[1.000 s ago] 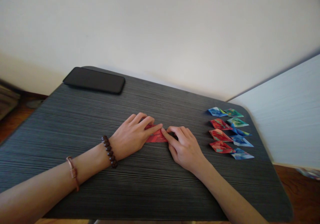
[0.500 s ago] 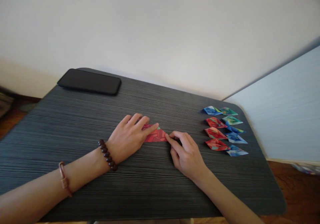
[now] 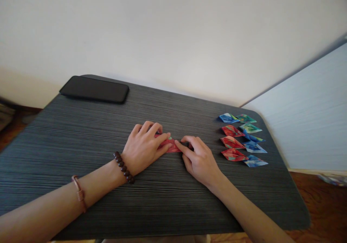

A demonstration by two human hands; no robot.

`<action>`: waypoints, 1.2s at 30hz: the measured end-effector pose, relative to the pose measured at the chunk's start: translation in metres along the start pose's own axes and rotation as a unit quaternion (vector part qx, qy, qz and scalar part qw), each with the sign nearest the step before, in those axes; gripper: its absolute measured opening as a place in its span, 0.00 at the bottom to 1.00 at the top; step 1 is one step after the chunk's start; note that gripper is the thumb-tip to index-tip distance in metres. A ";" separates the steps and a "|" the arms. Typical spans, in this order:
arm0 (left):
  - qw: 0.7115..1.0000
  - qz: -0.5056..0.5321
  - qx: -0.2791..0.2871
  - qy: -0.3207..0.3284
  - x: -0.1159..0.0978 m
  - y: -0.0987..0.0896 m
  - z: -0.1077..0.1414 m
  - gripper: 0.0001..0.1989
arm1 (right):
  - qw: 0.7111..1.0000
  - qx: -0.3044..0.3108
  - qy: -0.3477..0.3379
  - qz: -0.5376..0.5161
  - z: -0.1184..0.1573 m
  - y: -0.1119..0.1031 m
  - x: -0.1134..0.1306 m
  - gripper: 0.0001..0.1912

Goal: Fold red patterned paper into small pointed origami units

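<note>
A folded piece of red patterned paper (image 3: 175,148) lies flat on the dark table, partly hidden under my fingers. My left hand (image 3: 145,145) rests over its left part with fingers spread, the thumb and index finger pressing on top. At the right end, my right hand (image 3: 199,160) lays its outstretched index fingertip on the paper. The thumb of that hand is apart from the index finger, by the paper's near edge, and its other fingers are bent. Dark beads and a copper-coloured bangle circle my left wrist and forearm.
Several folded paper pieces stand in two columns at the right, including a red one (image 3: 233,154), a blue one (image 3: 255,161) and a green one (image 3: 251,128). A black phone (image 3: 94,89) lies at the table's (image 3: 121,207) far left corner. A white wall (image 3: 162,37) rises behind.
My right index finger has moved left over the paper from its right tip. My left thumb has come down onto the red paper. The view has shifted slightly.
</note>
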State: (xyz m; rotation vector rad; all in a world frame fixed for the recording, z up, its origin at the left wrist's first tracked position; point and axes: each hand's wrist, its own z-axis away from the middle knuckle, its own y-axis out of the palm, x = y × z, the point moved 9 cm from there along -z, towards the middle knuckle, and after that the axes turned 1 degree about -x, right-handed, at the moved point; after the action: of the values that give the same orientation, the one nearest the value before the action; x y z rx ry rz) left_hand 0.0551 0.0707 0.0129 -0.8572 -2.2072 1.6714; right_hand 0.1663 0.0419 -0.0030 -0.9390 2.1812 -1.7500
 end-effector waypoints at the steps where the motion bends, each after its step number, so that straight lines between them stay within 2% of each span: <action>1: 1.000 -0.002 0.002 0.000 0.000 0.000 0.000 0.13 | 1.000 -0.003 -0.004 0.002 0.002 -0.002 0.001 0.20; 7: 1.000 -0.010 -0.010 0.007 -0.003 -0.001 0.000 0.13 | 0.999 -0.032 -0.020 -0.006 0.011 -0.013 0.003 0.16; 12: 0.999 0.014 -0.022 0.022 -0.002 -0.001 0.001 0.13 | 0.999 -0.036 -0.007 -0.012 0.013 -0.011 0.000 0.16; 18: 0.990 0.114 0.051 0.061 0.011 0.010 0.003 0.13 | 0.998 -0.038 0.034 0.023 0.014 -0.011 -0.007 0.18; 26: 0.986 0.100 0.060 0.118 0.008 0.010 0.005 0.14 | 0.997 -0.053 0.054 0.002 0.010 -0.013 -0.007 0.17; 31: 0.985 0.093 0.077 0.120 0.003 0.011 0.007 0.16 | 1.000 0.003 0.012 -0.028 0.004 -0.006 0.003 0.16; 36: 0.981 0.119 0.066 0.136 0.003 0.006 0.007 0.16 | 0.998 0.013 0.063 -0.017 0.001 -0.006 -0.003 0.17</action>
State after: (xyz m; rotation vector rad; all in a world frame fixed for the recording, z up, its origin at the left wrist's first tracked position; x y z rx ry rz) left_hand 0.0505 0.0676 0.0048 -1.2695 -1.8512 1.6632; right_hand 0.1713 0.0425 0.0017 -0.8887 2.2232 -1.8968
